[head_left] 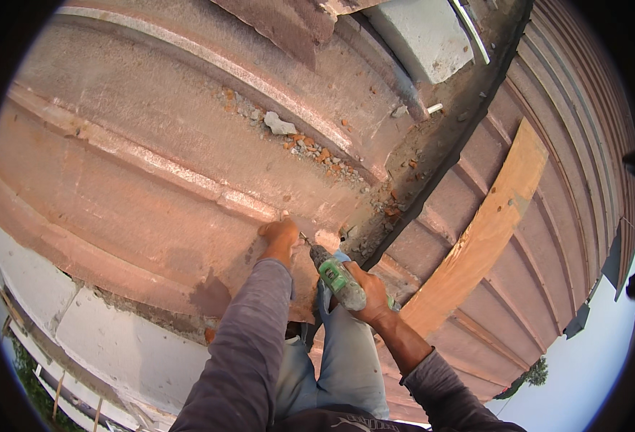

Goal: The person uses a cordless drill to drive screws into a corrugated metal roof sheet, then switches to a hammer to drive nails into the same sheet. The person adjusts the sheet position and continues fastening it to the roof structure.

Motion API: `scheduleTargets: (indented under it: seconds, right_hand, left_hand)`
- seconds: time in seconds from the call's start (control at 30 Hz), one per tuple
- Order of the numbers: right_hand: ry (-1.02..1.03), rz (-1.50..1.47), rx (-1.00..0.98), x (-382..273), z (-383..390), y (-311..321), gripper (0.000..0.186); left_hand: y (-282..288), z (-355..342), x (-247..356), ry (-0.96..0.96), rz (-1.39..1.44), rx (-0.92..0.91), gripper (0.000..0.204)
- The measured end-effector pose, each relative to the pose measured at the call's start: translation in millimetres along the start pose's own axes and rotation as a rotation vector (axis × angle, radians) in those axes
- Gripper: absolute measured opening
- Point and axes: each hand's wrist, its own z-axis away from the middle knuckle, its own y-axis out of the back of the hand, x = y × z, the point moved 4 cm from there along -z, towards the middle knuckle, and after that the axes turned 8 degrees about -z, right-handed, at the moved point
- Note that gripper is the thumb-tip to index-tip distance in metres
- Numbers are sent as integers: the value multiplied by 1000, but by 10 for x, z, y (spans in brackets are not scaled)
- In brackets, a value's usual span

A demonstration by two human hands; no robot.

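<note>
My right hand [368,299] grips a green and grey cordless drill [337,277], which points up and left toward a raised rib [239,200] of the weathered reddish roof sheet. Beside the drill's tip, my left hand [280,237] rests on that rib with its fingers curled; what they hold, if anything, is too small to make out. A thin bit shows at the front of the drill, and I cannot tell whether it touches the metal. My legs in pale jeans [353,360] are below the drill.
A dark-edged gutter [404,187] with rubble crosses to the right of my hands. Beyond it a wooden plank [486,237] lies over ribbed sheets. Broken chunks [280,124] lie upslope, a pale block [422,36] sits at top, and pale slabs [123,338] line the lower-left edge near a drop.
</note>
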Motion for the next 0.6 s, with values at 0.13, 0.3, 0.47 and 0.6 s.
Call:
scheduleTargets:
  seconds: [0.13, 0.3, 0.47, 0.6]
  right_hand:
    - [-38, 39, -46, -57, -100, -60, 46]
    - [13, -3, -13, -252, -172, -145, 45]
    - [-214, 128, 15, -34, 19, 101, 50]
    - [-182, 48, -2, 129, 213, 182, 48]
  left_hand:
    - [-12, -296, -43, -103, -204, 72, 73]
    - [-7, -142, -13, -45, -130, 170, 72]
    - [36, 262, 53, -48, 18, 68, 74]
    - [173, 479, 79, -62, -12, -5, 76]
